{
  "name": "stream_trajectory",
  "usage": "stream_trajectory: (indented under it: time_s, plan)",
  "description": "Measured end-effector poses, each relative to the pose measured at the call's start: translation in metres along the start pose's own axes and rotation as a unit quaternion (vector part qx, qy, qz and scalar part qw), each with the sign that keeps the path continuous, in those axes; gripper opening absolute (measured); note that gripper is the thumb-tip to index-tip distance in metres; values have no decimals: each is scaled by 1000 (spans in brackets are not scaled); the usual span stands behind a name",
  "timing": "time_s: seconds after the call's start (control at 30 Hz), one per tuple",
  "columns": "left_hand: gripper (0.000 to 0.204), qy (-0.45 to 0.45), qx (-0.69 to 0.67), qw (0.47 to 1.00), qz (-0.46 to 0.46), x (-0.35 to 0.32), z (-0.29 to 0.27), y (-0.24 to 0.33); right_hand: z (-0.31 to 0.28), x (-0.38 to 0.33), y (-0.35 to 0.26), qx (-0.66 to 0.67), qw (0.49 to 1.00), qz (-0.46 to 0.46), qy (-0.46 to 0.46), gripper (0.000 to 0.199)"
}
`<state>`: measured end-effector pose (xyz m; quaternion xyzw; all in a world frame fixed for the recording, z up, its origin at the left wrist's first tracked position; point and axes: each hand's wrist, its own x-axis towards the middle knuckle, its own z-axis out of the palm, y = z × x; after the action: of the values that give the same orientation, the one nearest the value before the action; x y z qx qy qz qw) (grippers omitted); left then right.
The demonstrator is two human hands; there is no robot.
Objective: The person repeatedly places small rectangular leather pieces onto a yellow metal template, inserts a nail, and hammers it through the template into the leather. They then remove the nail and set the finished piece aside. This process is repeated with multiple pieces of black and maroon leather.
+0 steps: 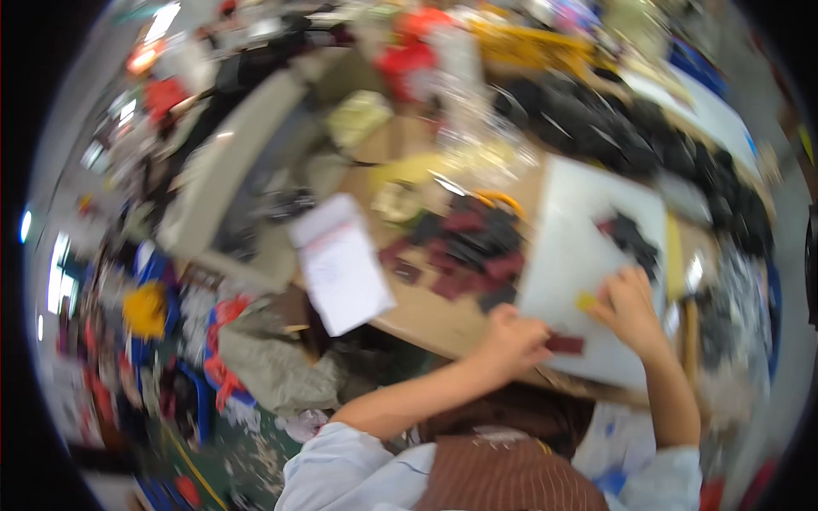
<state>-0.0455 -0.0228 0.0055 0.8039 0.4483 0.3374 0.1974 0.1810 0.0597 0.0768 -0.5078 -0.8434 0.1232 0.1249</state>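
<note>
My left hand is closed at the near edge of a white board, its fingers on one end of a small dark red rectangular piece. Just right of it, over the board, my right hand pinches a small yellow thing, too blurred to name. Beyond that hand several black pieces lie on the board, with a bit of dark red among them. A loose heap of dark red and black pieces spreads over the brown table to the left.
A white paper sheet lies on the table's left side. Behind the heap are a tape roll, an orange ring and clear plastic bags. Black bundles line the far right. A grey bin stands at left.
</note>
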Motion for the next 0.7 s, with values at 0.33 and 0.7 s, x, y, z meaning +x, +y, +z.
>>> stream_trajectory:
  time_s: [0.33,0.7]
  plan:
    - [32,-18,-98,995,-12,4,19,0,-6,-23,-14,388,903,92,-163,16]
    - [35,17,-95,995,6,5,13,1,22,-37,-20,282,945,74,-149,26]
